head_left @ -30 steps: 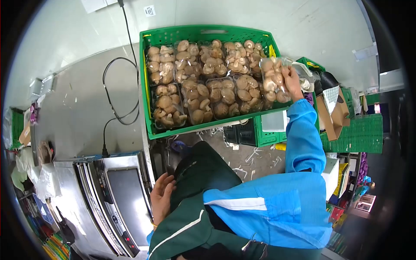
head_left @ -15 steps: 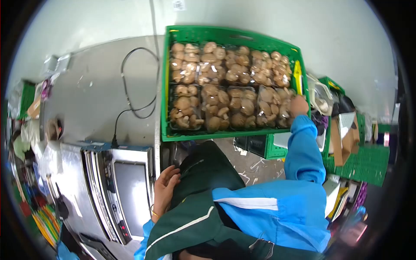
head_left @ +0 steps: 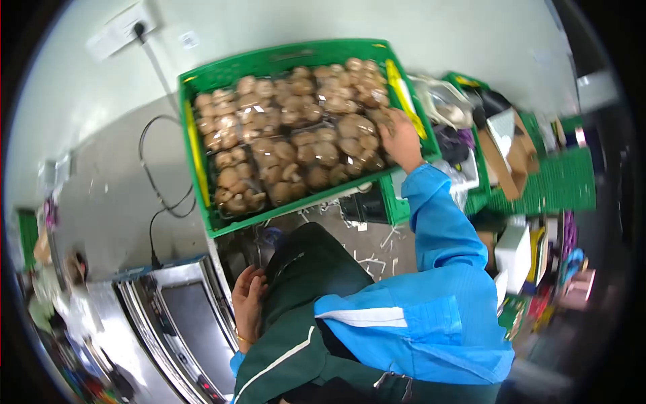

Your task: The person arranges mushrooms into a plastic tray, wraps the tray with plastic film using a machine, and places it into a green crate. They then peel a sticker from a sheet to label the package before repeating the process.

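Clear plastic packs of brown mushrooms [head_left: 269, 161] stand in two rows inside a green crate [head_left: 282, 57]. At the right end of the near row, my right hand [head_left: 402, 139] reaches over the crate's edge, its fingers curled onto the end mushroom pack [head_left: 381, 120]. Part of that pack is hidden by the hand. My left hand [head_left: 247, 303] hangs beside my thigh with fingers loosely bent and apart, holding nothing. Yellow strips [head_left: 407, 101] line the crate's short sides.
A black cable [head_left: 145, 158] loops on the grey surface left of the crate. An open cardboard box [head_left: 511, 155] and a white plastic container [head_left: 451, 108] stand to the right. White scraps [head_left: 370, 259] litter the floor. Metal equipment [head_left: 195, 316] is at lower left.
My view has turned, so the crate appears tilted and farther left. My right hand now sits farther inside the crate, with more of the right side wall showing. The left hand stays by my thigh.
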The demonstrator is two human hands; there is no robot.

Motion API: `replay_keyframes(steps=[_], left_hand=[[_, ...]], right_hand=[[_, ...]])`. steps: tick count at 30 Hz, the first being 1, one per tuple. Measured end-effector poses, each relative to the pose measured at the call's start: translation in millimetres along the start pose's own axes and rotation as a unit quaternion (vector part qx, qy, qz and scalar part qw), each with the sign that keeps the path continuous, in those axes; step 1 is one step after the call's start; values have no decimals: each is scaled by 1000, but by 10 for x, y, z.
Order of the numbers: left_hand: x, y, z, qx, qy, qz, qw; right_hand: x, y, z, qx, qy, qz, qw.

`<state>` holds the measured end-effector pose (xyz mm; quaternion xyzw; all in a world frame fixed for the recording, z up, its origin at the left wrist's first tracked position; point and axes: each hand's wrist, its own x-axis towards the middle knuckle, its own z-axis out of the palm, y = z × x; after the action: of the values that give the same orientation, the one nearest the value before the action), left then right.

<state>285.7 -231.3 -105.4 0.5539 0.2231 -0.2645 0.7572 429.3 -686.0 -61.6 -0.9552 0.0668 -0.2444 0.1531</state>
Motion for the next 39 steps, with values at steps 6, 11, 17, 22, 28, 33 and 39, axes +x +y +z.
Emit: replay_keyframes(steps=[6, 11, 17, 22, 28, 33, 39], left_hand=[[-20, -381, 137, 62, -79, 19, 995], [-221, -960, 259, 46, -92, -25, 994], [-399, -1186, 631, 76, -83, -71, 991], [-25, -1148, 1177, 123, -76, -58, 988], [276, -957, 2292, 141, -101, -55, 983], [250, -1111, 2702, 161, -94, -62, 980], [236, -1042, 2943, 234, -123, -52, 963]], right_hand=[[-1233, 233, -971, 2, 33, 68, 997], [-2070, 737, -1254, 138, -17, 314, 939], [-2196, 1365, -1245, 277, 16, 398, 874], [-1863, 2318, -1394, 276, 119, 424, 854], [-1281, 3730, -1649, -147, 227, 329, 905], [-977, 4796, -1575, -262, 168, 339, 888], [-396, 4477, -2060, -244, 234, 193, 921]])
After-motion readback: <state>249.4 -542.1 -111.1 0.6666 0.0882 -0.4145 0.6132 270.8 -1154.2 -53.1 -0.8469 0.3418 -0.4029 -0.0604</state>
